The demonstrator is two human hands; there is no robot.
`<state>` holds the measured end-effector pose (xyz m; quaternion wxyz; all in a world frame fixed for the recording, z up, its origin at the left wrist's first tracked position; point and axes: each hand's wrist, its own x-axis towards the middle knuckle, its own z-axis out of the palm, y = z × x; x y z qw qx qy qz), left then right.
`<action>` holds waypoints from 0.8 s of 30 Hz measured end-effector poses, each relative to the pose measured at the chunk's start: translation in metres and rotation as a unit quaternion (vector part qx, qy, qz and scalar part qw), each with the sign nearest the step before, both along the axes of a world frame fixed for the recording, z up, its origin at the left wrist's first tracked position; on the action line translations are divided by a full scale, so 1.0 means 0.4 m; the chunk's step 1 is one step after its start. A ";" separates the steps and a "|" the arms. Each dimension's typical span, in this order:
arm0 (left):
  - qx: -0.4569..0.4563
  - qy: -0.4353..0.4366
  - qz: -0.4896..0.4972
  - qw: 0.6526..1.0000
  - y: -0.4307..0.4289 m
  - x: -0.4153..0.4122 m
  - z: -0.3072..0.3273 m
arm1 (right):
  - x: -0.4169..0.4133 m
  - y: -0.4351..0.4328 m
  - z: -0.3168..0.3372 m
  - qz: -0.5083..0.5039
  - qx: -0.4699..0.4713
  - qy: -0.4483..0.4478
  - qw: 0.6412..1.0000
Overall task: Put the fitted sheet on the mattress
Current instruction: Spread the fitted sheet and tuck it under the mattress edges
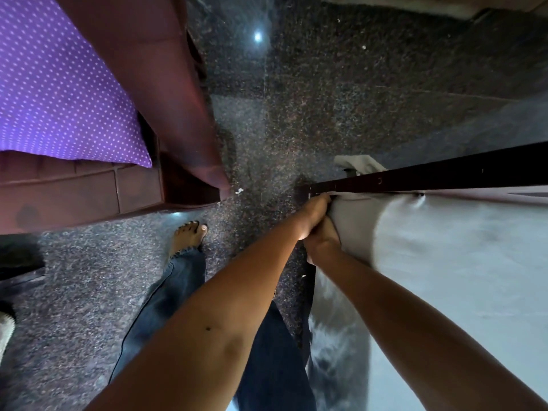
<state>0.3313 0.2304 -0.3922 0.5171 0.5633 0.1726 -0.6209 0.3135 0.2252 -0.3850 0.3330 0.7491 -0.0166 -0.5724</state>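
A pale grey fitted sheet (444, 262) covers the mattress on the right of the head view. Its corner is bunched at the mattress corner, beside the dark wooden bed frame (430, 176). My left hand (315, 210) grips the sheet's edge right at that corner, fingers curled over the fabric. My right hand (323, 244) sits just below it, closed on the same sheet corner. Both arms reach forward from the bottom of the view. The mattress itself is hidden under the sheet.
A brown sofa (89, 191) with a purple dotted cushion (59, 90) stands at the left. Dark speckled stone floor (326, 99) lies between sofa and bed. My bare foot (189, 237) and jeans stand close to the bed. A pale cloth (360, 164) lies beyond the frame.
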 end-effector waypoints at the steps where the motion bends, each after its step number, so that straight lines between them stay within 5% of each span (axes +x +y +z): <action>1: 0.004 0.025 0.004 1.000 -0.002 0.005 -0.008 | 0.003 0.003 -0.009 0.013 -0.012 0.037 0.999; 8: 0.005 0.059 -0.031 0.998 -0.019 0.019 -0.062 | -0.012 -0.009 -0.100 0.039 -0.041 0.080 0.995; 11: 0.033 -0.127 -0.064 0.989 -0.015 0.004 -0.057 | -0.063 -0.035 -0.099 0.012 0.033 0.120 0.992; 14: 0.054 -0.268 -0.055 0.960 0.039 -0.012 -0.090 | -0.090 -0.032 -0.104 0.144 0.066 0.045 0.986; 19: 0.166 -0.128 0.086 0.974 0.145 -0.059 -0.116 | -0.106 -0.034 -0.052 0.126 0.160 -0.043 0.978; 24: 0.150 -0.007 0.025 0.988 0.190 -0.232 -0.052 | -0.141 0.003 0.006 0.097 0.177 -0.122 0.972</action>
